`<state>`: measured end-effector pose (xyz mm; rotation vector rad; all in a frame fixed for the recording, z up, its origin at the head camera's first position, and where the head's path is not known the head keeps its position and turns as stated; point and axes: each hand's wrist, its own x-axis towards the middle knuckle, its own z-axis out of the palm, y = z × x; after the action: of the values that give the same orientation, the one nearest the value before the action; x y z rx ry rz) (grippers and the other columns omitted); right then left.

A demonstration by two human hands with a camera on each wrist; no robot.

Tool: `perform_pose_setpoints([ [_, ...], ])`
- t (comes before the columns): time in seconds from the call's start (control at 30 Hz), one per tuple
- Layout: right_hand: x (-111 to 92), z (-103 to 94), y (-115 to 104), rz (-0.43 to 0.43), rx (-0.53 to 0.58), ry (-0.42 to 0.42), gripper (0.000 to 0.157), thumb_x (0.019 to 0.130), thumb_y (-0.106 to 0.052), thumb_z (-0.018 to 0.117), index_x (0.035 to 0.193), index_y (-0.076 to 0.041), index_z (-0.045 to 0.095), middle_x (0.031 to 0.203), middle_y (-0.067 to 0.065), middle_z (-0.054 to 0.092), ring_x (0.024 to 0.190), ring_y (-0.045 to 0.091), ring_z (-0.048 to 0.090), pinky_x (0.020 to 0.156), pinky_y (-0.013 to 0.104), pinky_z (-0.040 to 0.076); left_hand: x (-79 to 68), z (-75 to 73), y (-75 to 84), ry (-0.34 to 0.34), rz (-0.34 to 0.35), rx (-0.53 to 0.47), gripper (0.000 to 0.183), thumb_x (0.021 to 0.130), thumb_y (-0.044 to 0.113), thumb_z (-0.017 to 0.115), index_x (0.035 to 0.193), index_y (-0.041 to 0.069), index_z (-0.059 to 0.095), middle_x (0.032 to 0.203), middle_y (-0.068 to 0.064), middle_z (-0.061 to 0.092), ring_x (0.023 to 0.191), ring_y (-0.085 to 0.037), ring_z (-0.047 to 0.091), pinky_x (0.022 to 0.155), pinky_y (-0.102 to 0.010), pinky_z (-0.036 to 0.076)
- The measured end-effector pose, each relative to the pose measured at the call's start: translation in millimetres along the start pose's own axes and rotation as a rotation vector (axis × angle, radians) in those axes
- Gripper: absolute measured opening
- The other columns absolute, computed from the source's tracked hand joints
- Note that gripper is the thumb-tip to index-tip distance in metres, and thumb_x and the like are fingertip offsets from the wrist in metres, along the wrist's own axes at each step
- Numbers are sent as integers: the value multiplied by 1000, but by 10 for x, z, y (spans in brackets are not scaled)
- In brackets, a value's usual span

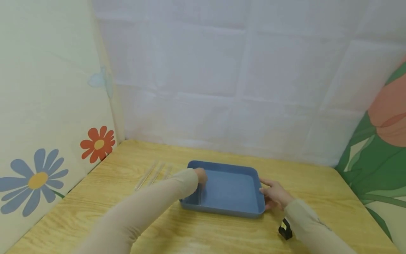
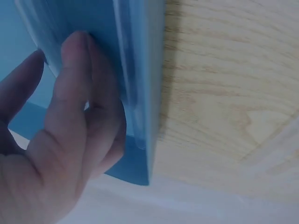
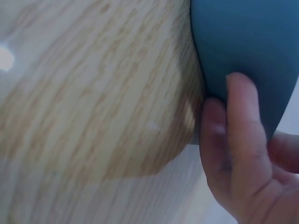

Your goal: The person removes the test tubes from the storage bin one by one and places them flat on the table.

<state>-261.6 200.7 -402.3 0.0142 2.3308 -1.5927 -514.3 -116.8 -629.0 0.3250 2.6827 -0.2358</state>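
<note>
A shallow blue tray (image 1: 233, 190) lies on the wooden table. My left hand (image 1: 201, 176) reaches into its left end; the sleeve and hand partly hide that area. In the left wrist view, my left thumb and fingers (image 2: 74, 93) pinch the wall of a clear plastic piece (image 2: 35, 35) standing in the tray. Another clear wall runs along the tray's side; whether both belong to one piece I cannot tell. My right hand (image 1: 275, 194) holds the tray's right end, fingers (image 3: 245, 116) against the outer wall and thumb by the rim.
Several long clear plastic pieces (image 1: 146, 176) lie on the table (image 1: 158, 225) left of the tray. A black device (image 1: 285, 229) sits at my right wrist. White cloth (image 1: 203, 77) hangs behind the table, with flower-patterned panels (image 1: 38, 180) at the sides.
</note>
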Motion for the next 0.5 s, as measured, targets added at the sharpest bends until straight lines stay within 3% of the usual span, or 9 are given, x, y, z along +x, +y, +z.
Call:
perform_pose_setpoints([
  [0.03,0,0,9,-2,2,-2,55,99,1,47,150,4,26,88,20,67,69,26,67,46,31,54,342,180,-40,27,10,44,25,66,39,85,77,20,72,88,1,64,74,-17,59,66,-37,54],
  [0.07,-1,0,19,-3,6,-3,55,98,2,47,150,5,26,87,20,67,69,26,67,46,31,54,207,119,18,51,21,64,23,66,37,84,73,20,70,84,1,64,73,-17,58,67,-36,53],
  [0.13,-1,-1,28,1,6,-1,55,98,2,47,150,5,26,86,19,67,70,26,67,47,32,54,27,42,118,68,4,8,18,68,30,83,72,18,70,83,-1,65,75,-20,60,67,-38,54],
  [0.27,-10,3,25,11,11,1,55,98,2,46,150,4,26,85,18,67,70,26,67,47,33,55,-310,-90,273,69,1,30,13,73,24,79,69,16,70,78,-1,64,70,-19,59,63,-35,53],
  [0.3,-10,6,23,13,16,2,55,98,2,46,150,4,26,85,18,67,70,26,67,47,33,55,36,91,204,58,1,39,14,71,27,80,70,17,70,79,-1,64,71,-19,60,62,-37,53],
  [0.33,-10,9,23,10,21,2,56,98,2,46,150,4,26,85,18,67,70,26,67,47,33,55,290,227,143,62,5,42,15,69,27,81,67,19,69,77,0,63,69,-19,58,58,-37,51],
  [0.4,-10,13,23,1,27,-2,56,98,3,46,150,5,26,84,18,67,69,26,66,47,33,55,550,377,70,66,-24,-18,15,66,26,81,65,19,68,75,0,61,67,-20,57,55,-38,50],
  [0.43,-10,13,24,-2,32,-5,56,98,3,46,150,5,25,84,18,67,69,25,66,47,33,55,568,387,58,62,-28,-27,13,67,24,80,65,19,68,75,0,61,67,-20,57,54,-38,50],
  [0.5,-11,12,21,-8,35,-8,56,98,3,46,150,5,25,84,18,67,69,26,66,47,33,55,345,259,91,43,-45,-53,9,72,19,75,66,18,68,75,-1,60,67,-21,57,53,-36,49],
])
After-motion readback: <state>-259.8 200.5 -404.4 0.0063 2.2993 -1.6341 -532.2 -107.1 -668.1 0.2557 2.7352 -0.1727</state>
